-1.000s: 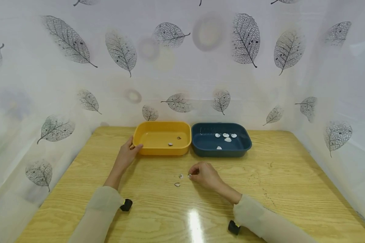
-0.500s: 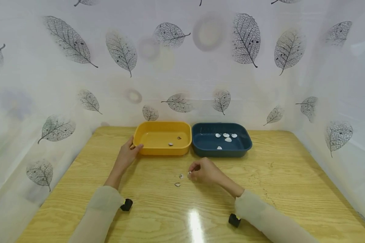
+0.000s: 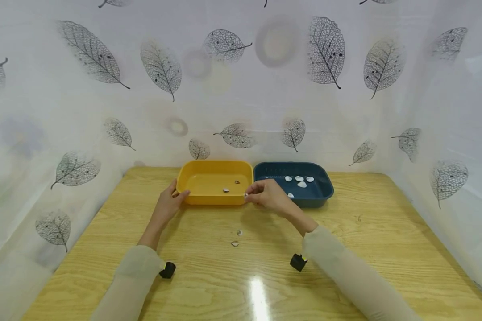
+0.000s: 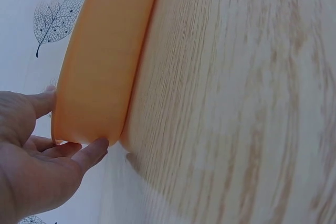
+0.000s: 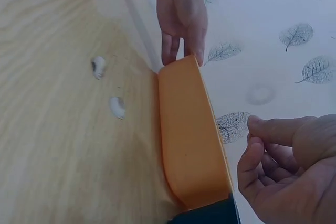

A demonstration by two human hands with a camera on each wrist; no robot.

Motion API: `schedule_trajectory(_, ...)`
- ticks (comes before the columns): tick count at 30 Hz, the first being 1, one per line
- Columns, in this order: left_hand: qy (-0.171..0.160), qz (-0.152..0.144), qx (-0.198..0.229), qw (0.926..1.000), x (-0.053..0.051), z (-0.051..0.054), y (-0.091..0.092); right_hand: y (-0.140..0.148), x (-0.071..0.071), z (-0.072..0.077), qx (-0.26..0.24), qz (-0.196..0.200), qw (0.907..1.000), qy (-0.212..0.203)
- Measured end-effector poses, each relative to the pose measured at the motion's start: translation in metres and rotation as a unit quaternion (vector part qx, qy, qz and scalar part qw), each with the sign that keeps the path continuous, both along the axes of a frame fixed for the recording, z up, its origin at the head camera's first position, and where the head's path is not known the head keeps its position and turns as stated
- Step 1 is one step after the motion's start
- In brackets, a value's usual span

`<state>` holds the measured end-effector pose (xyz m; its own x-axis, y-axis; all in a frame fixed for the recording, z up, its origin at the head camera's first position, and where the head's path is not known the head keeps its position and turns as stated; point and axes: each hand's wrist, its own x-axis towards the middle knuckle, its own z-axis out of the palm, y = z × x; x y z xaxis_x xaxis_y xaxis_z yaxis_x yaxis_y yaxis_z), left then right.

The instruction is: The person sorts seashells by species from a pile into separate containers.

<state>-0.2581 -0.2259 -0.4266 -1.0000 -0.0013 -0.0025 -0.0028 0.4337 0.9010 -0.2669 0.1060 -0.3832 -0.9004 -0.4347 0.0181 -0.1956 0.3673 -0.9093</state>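
Note:
My left hand (image 3: 168, 206) grips the left end of a yellow plastic tub (image 3: 214, 200); the left wrist view shows its thumb and fingers around the tub's corner. Two small shells (image 3: 226, 190) lie inside that tub. My right hand (image 3: 274, 196) pinches a small pale shell (image 3: 246, 195) between thumb and fingertips, near the tub's front right corner. In the right wrist view the curled fingers (image 5: 254, 153) hide this shell. Two more shells, one whitish (image 3: 239, 232) and one darker-edged (image 3: 234, 244), lie on the table in front of the tub.
A dark blue tub (image 3: 293, 203) stands against the yellow one on its right, with several white shells (image 3: 301, 184) in it. The wooden table (image 3: 209, 285) ends at a leaf-patterned curtain (image 3: 241, 89) behind the tubs and on both sides.
My right hand has lifted the pinched shell from the table and carried it forward to the yellow tub's front right corner. The left hand stays on the tub.

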Motion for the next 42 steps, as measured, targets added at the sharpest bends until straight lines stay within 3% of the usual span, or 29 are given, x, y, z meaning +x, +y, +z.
schedule_trajectory(11,-0.003,-0.001,-0.006,1.0,0.0,0.001,0.001,-0.017,-0.035,0.008,-0.043,-0.071,0.9964,-0.02)
schedule_trajectory(21,-0.002,0.0,-0.012,0.9999,0.001,0.001,-0.001,-0.031,-0.054,0.002,-0.079,-0.12,0.9885,-0.046)
schedule_trajectory(32,-0.007,0.002,-0.013,0.9999,0.003,0.004,0.001,-0.042,-0.061,-0.001,-0.131,-0.148,0.9793,-0.043)
schedule_trajectory(42,-0.018,0.002,-0.01,0.9998,0.004,0.005,0.002,-0.032,-0.05,-0.001,-0.106,-0.126,0.9858,-0.033)
